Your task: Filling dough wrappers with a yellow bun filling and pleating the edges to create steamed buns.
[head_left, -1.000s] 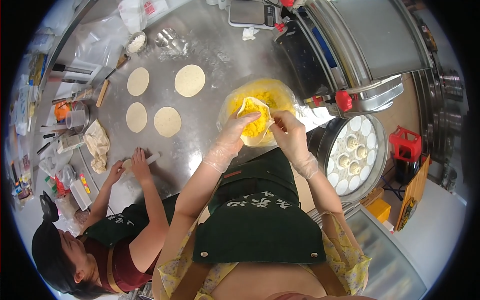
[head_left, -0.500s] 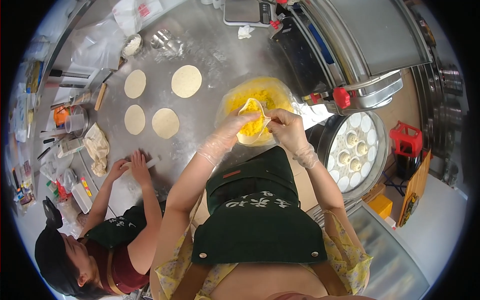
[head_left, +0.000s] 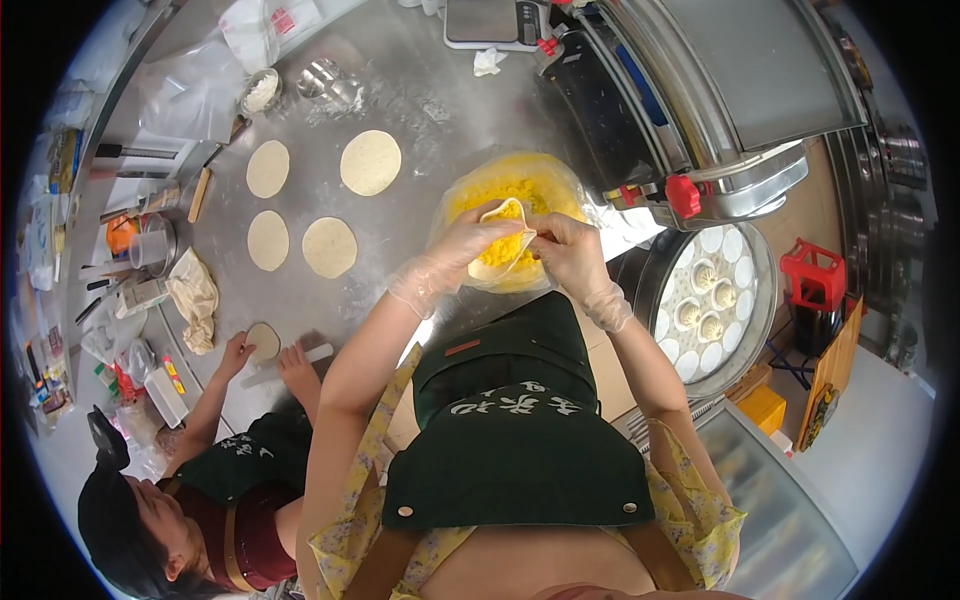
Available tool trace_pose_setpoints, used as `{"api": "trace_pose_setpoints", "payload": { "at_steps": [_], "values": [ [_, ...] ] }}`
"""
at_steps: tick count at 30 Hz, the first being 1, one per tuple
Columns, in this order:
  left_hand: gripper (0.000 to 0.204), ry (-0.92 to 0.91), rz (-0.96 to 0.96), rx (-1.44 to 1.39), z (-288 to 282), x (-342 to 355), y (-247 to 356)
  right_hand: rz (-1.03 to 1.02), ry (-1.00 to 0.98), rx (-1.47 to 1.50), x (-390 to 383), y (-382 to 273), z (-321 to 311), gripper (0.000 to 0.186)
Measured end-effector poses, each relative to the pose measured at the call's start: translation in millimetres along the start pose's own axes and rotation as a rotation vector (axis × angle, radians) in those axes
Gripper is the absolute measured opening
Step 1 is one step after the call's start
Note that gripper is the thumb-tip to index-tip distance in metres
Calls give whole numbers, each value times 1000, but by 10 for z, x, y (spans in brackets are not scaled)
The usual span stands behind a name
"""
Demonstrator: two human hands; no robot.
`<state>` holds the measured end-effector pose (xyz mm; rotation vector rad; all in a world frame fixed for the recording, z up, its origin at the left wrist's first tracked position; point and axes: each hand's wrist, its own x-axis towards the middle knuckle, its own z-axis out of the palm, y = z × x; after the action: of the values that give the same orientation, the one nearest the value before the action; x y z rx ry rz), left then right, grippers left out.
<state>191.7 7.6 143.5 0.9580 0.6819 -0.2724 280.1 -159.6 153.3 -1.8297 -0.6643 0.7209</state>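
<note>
Both my hands wear clear plastic gloves. My left hand point(head_left: 450, 258) cups a filled bun point(head_left: 497, 262), a pale dough round folded up around yellow crumbly filling. My right hand point(head_left: 570, 254) pinches the dough edge at the bun's right side, where small pleats gather. The top of the bun is still open, with yellow filling showing inside. Just beneath and beyond my hands sits a plastic-lined bowl point(head_left: 566, 178) of the same yellow filling point(head_left: 512, 186). My palm hides the underside of the bun.
Several flat dough rounds point(head_left: 371, 163) lie on the floured metal table point(head_left: 420, 60). At right stand a steamer point(head_left: 772, 300) holding pleated buns point(head_left: 711, 327) and a large machine point(head_left: 690, 120). At lower left, a co-worker holds a dough round point(head_left: 263, 343) beside a rolling pin point(head_left: 318, 353).
The bun's opening has narrowed as its edge is drawn together between my hands. The co-worker's hands have moved apart, and the left one now holds up a dough round.
</note>
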Motion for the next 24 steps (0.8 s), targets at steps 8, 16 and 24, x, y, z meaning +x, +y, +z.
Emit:
{"api": "trace_pose_setpoints", "payload": {
  "at_steps": [8,16,24],
  "values": [
    [44,31,12,-7,28,-6,58,-25,117,-22,0,24,53,28],
    [45,-74,0,113,-17,4,137,43,38,100,28,21,32,27],
    [54,-222,4,-238,-222,-137,125,-9,217,-10,-29,169,83,19]
  ]
}}
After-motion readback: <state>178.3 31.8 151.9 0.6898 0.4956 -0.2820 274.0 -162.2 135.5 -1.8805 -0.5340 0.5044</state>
